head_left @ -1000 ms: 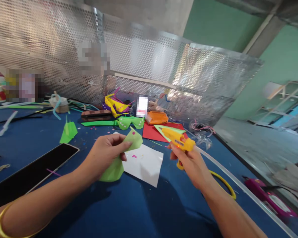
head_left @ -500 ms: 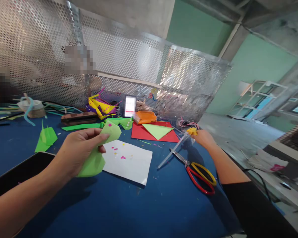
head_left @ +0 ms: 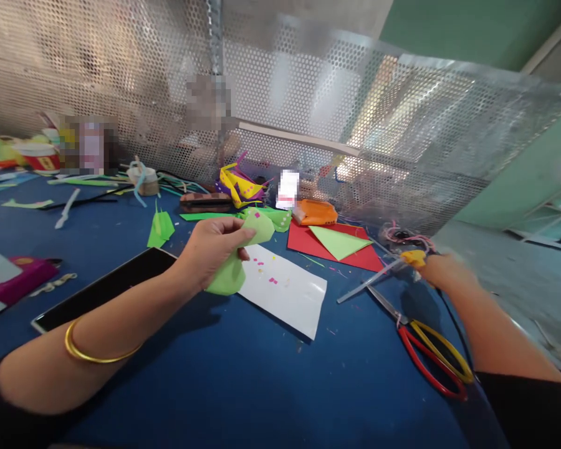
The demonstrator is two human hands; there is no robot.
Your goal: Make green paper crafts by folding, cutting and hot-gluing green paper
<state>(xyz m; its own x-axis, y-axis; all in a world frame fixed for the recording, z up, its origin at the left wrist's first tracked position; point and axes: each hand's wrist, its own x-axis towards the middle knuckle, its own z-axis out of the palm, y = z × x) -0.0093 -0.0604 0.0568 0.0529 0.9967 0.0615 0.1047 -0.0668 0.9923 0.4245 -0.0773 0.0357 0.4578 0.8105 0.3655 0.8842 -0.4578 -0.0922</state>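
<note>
My left hand (head_left: 212,249) pinches a light green paper cutout (head_left: 229,274) between thumb and fingers, above the table. A small magenta dot (head_left: 257,215) is on its upper end. At the right edge of the table, my right hand (head_left: 449,271), slightly blurred, is closed around a yellow hot glue gun (head_left: 414,258); its fingers are partly hidden. A clear glue stick (head_left: 367,282) lies along the table from beside it. Nearer me are scissors (head_left: 399,318) with red and yellow handles. White paper (head_left: 297,302) between my hands bears small magenta and yellow bits.
Behind stand a red sheet (head_left: 303,240) with a light green triangle (head_left: 341,243), an orange packet (head_left: 315,212) and yellow-purple paper shapes (head_left: 240,187). A dark tablet (head_left: 103,290) lies under my left forearm. A perforated metal screen (head_left: 299,81) borders the table's far side.
The view has swung left, bringing the cup and purple box into sight. My left hand keeps its hold on the green paper. The right hand stays at the yellow glue gun.
</note>
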